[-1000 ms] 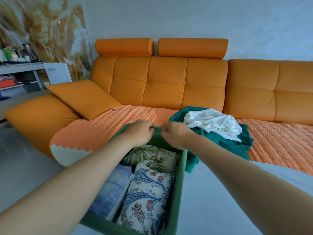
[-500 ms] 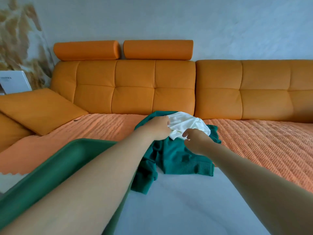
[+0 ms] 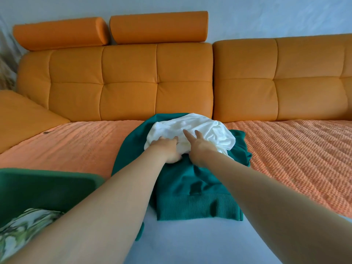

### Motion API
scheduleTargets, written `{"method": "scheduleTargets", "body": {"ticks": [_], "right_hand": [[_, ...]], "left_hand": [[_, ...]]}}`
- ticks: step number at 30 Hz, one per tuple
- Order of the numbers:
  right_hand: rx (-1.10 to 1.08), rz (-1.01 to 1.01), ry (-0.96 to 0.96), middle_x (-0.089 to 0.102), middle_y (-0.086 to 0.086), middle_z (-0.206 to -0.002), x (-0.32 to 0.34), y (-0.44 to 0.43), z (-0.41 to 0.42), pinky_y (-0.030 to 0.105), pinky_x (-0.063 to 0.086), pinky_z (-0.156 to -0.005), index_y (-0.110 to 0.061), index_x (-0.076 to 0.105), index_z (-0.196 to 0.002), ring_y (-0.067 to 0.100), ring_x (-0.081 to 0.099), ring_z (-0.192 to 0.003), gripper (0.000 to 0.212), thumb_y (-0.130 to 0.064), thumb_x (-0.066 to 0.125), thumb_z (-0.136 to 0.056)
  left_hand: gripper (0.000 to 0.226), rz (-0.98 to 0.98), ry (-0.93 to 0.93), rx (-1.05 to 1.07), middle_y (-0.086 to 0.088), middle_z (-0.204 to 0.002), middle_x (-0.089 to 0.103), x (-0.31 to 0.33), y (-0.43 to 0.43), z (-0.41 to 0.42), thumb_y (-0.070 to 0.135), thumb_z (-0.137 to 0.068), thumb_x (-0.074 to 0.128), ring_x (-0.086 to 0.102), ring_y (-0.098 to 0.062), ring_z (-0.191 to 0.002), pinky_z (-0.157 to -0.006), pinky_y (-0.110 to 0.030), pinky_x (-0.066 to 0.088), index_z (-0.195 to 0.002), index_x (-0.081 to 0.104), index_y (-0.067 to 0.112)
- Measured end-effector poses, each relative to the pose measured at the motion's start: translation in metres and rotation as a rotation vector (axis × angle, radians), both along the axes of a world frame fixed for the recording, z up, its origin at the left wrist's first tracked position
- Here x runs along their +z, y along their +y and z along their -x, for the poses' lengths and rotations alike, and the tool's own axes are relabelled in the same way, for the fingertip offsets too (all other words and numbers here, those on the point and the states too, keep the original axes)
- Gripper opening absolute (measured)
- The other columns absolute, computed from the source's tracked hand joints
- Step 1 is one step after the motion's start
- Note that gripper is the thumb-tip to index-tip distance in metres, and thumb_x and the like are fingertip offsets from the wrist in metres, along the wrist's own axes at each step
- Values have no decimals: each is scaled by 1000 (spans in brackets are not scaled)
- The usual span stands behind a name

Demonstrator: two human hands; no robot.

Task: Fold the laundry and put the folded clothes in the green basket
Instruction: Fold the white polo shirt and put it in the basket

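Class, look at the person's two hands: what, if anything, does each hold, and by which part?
Left hand grips the white garment at its near edge. Right hand rests open on it, fingers spread, holding nothing.

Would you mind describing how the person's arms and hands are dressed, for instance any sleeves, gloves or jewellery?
Both forearms are bare all the way to the bottom edge of the picture, so no sleeves show. The left hand and the right hand wear no gloves. No watch, bracelet or ring is visible on either wrist or on the fingers that show. Nail details are too small to tell.
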State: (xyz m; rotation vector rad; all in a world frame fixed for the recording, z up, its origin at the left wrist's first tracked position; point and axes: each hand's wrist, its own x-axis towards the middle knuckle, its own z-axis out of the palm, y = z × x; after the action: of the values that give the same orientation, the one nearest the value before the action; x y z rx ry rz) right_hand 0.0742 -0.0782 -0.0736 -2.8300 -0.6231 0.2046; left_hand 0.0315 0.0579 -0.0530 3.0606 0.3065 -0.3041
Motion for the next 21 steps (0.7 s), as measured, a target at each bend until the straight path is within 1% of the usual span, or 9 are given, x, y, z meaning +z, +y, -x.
{"method": "scheduleTargets", "body": {"ticks": [2, 3, 5, 7, 11, 15, 17, 19, 21], "right_hand": [[7, -22, 38, -12, -4, -166, -7, 2, -8, 42, 51, -95, -44, -13, -155, 32, 44, -136, 91, -7, 45, -96], [9, -55, 56, -10, -6, -166, -9, 1, -9, 43, 49, -98, -43, -10, -156, 32, 42, -138, 89, -9, 45, -95], [0, -149, 74, -3, -8, -165, -9, -2, -8, 42, 48, -99, -42, -3, -157, 32, 41, -137, 87, -15, 47, -91], [-16, -217, 54, 3, -8, -162, -4, -10, -5, 43, 49, -97, -43, 2, -156, 33, 44, -133, 90, -22, 52, -84], [-37, -345, -52, 22, -1, -156, 10, -29, 4, 42, 50, -91, -40, 11, -154, 28, 52, -121, 87, -29, 61, -83], [-40, -492, -127, 43, -2, -126, 32, -49, 23, 36, 48, -79, -37, 26, -152, 26, 57, -105, 70, -22, 60, -93], [-9, -437, -158, 43, -1, -110, 43, -63, 39, 35, 46, -77, -27, 49, -137, 30, 55, -100, 44, -21, 58, -94], [13, -250, -248, 46, 3, -107, 52, -81, 63, 38, 42, -85, -21, 59, -121, 33, 51, -108, 28, -29, 57, -94], [56, -74, -318, 49, 2, -124, 53, -101, 93, 47, 33, -104, -26, 56, -126, 30, 43, -123, 33, -40, 53, -96]], "left_hand": [[54, -15, -55, 4, -5, -135, 57, -6, 6, -6, 29, -92, 53, 56, -27, -116, -89, -37, 51, -145, 43, 26], [37, -10, -103, 12, -5, -122, 63, -6, 7, -6, 21, -91, 52, 60, -25, -102, -77, -34, 51, -128, 57, 22], [12, -10, -205, 28, -5, -105, 63, -3, 6, -4, 10, -91, 50, 56, -23, -83, -61, -32, 41, -98, 60, 13], [13, 18, -326, 23, -3, -106, 57, 4, 1, 0, 4, -91, 46, 51, -23, -83, -62, -33, 38, -97, 55, 11], [30, 201, -547, -72, -2, -115, 56, 34, -17, 10, 5, -92, 43, 51, -26, -104, -78, -37, 43, -117, 56, 15], [31, 375, -469, -148, 0, -99, 65, 73, -47, 44, 1, -87, 45, 60, -25, -95, -74, -38, 46, -105, 62, 22], [22, 287, -373, -179, -2, -96, 65, 87, -57, 67, 1, -88, 46, 63, -30, -96, -78, -42, 51, -98, 61, 14], [20, 238, -281, -220, -2, -90, 59, 96, -62, 93, 1, -89, 43, 59, -27, -85, -71, -40, 47, -93, 61, 9], [22, 280, -185, -238, 1, -76, 47, 102, -69, 124, 4, -90, 39, 43, -18, -69, -59, -33, 32, -75, 52, 11]]}}
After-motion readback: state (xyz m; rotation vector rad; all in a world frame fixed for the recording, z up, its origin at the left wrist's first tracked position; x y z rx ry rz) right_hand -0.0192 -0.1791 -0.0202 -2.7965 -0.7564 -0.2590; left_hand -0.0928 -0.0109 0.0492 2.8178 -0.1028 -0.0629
